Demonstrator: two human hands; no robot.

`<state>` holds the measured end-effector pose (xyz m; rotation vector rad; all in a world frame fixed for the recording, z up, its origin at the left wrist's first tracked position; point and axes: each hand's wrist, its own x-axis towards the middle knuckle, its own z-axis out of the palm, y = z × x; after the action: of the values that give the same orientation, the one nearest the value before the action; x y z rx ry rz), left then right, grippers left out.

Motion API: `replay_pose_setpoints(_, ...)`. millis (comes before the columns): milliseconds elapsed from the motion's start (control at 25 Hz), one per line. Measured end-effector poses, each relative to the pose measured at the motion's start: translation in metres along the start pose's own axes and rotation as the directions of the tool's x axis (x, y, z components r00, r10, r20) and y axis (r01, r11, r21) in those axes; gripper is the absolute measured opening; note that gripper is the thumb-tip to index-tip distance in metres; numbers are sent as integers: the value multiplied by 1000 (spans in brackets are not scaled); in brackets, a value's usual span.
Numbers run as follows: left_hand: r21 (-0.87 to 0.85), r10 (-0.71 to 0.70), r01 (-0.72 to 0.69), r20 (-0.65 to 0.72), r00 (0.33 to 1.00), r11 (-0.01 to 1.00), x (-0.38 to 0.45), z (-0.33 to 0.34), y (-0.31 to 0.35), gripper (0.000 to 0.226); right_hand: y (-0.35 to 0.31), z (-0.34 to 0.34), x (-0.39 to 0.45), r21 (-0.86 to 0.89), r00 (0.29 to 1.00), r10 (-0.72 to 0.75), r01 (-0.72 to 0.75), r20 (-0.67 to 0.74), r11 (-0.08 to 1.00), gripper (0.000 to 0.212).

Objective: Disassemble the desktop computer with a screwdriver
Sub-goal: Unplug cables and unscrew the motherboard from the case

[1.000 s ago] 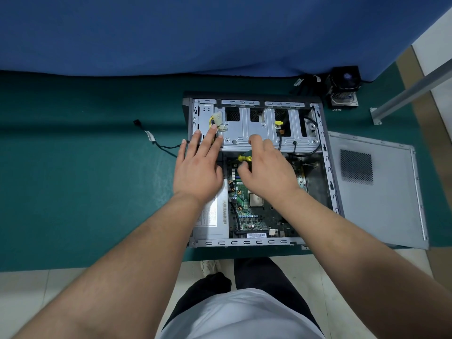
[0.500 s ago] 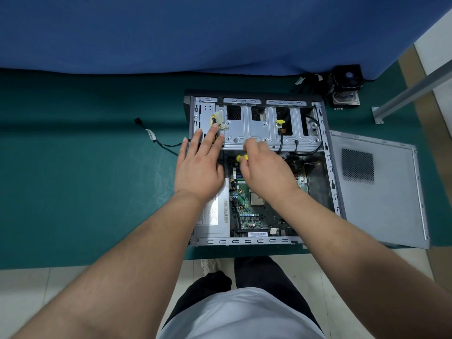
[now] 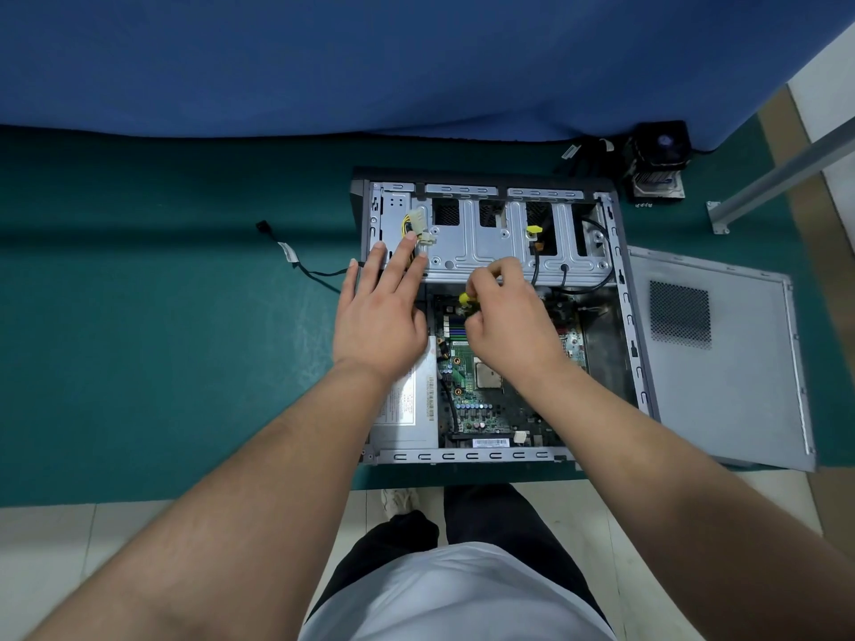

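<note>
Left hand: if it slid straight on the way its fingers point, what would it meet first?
Most likely the white power connector with yellow wires on the drive cage; the left hand fingertips look almost at it already, though height above the cage is unclear.

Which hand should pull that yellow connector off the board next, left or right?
Right. The right hand already has its fingers curled at the yellow connector on the board. The left hand lies flat with straight fingers on the drive cage, steadying the case.
</note>
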<state>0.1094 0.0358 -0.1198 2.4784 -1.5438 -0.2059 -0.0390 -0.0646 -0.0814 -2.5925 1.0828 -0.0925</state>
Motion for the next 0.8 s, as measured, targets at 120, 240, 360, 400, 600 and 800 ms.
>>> replay_pose_setpoints(120,5,0,0,-3,1000,1000,0,1,0,72,-2,2,-1,-48,998,49,-51,-44,998,23)
replay_pose_setpoints(240,7,2,-2,-4,1000,1000,0,1,0,72,2,2,-4,-55,997,1,-6,-78,998,20)
replay_pose_setpoints(360,5,-3,3,-5,1000,1000,0,2,-1,72,5,5,-8,26,996,34,-32,-77,999,19)
replay_pose_setpoints(400,6,-2,2,-5,1000,1000,0,3,-1,71,5,6,-9,49,995,55,-51,-81,998,17)
replay_pose_setpoints(600,5,-1,1,-4,1000,1000,1,3,0,71,9,12,-12,50,996,55,-52,-73,997,28)
replay_pose_setpoints(800,3,-3,3,1,1000,1000,0,2,-1,70,12,10,-15,165,995,66,-53,-76,985,29)
